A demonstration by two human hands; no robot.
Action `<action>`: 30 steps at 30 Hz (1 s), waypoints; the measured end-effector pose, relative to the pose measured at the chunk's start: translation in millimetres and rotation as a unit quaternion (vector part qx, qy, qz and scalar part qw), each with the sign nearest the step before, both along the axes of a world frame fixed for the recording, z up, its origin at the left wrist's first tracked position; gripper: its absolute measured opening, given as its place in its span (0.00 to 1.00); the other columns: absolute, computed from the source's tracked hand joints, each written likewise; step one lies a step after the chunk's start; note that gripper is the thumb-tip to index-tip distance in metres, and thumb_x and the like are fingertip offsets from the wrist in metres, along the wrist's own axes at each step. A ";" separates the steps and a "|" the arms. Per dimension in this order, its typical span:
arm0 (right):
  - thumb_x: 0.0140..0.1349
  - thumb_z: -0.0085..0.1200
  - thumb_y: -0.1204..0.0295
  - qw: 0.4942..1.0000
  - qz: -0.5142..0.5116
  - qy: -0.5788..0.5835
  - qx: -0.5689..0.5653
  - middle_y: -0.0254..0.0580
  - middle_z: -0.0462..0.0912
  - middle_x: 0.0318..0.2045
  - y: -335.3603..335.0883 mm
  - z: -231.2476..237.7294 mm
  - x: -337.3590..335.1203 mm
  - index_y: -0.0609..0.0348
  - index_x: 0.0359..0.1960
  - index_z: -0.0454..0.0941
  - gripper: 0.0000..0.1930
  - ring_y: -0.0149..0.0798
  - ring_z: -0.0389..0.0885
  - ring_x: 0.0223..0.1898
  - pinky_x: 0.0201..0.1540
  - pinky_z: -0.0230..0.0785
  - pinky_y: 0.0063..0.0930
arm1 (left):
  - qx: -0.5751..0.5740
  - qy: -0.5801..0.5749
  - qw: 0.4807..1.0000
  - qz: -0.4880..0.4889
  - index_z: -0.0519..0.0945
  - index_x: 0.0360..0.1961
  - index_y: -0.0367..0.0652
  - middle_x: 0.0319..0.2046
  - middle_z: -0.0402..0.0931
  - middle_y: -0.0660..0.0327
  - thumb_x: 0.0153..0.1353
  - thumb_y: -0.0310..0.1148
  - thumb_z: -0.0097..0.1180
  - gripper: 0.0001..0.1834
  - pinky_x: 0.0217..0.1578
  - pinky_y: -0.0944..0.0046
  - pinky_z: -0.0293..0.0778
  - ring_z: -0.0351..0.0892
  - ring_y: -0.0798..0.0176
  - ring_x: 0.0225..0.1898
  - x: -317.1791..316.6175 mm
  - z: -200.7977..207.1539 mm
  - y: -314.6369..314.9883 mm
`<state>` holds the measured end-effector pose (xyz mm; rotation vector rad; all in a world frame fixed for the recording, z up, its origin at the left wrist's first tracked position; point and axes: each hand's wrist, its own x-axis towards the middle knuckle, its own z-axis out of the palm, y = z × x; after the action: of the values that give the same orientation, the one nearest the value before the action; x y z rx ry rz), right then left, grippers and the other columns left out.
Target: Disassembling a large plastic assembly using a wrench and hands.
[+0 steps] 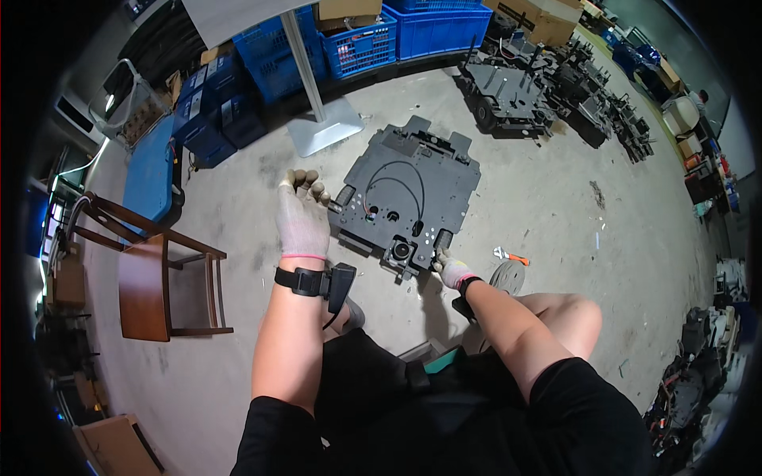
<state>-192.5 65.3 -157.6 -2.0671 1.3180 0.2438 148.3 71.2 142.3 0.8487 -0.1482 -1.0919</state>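
Observation:
On the concrete floor before me lies a dark grey wheeled chassis [401, 186], a flat plate with small wheels at its edges. A thin black cable [418, 190] loops across its top, and a round black part is fixed at its near edge. My left hand [304, 218], in a pale glove with dark fingertips, is raised beside the chassis's left wheel [344, 197]. Its fingers are loosely bent and slightly apart, with nothing seen in them. My right hand [452, 270], gloved too, has its fingers closed at the near right corner, against the right wheel [443, 239].
An adjustable wrench [511, 256] with an orange handle lies right of my right hand. A metal stand [321, 131] rises beyond the chassis. A wooden chair [147, 285] stands left. Blue crates [440, 33] line the back, and more chassis [512, 91] sit at the far right.

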 end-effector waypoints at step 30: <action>0.68 0.49 0.58 0.914 -0.358 -0.188 -0.023 0.49 0.84 0.29 -39.5 30.1 1.7 0.64 0.36 0.81 0.18 0.44 0.84 0.31 0.37 0.75 0.37 | 0.280 -0.433 0.751 -0.412 0.79 0.49 0.39 0.38 0.82 0.54 0.66 0.47 0.52 0.22 0.37 0.57 0.77 0.83 0.57 0.37 -145.6 -309.4 45.9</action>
<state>-190.8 25.8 -127.4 -1.4275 1.7189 -0.4881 2.7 117.1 -167.0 1.9220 -1.1121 -1.4963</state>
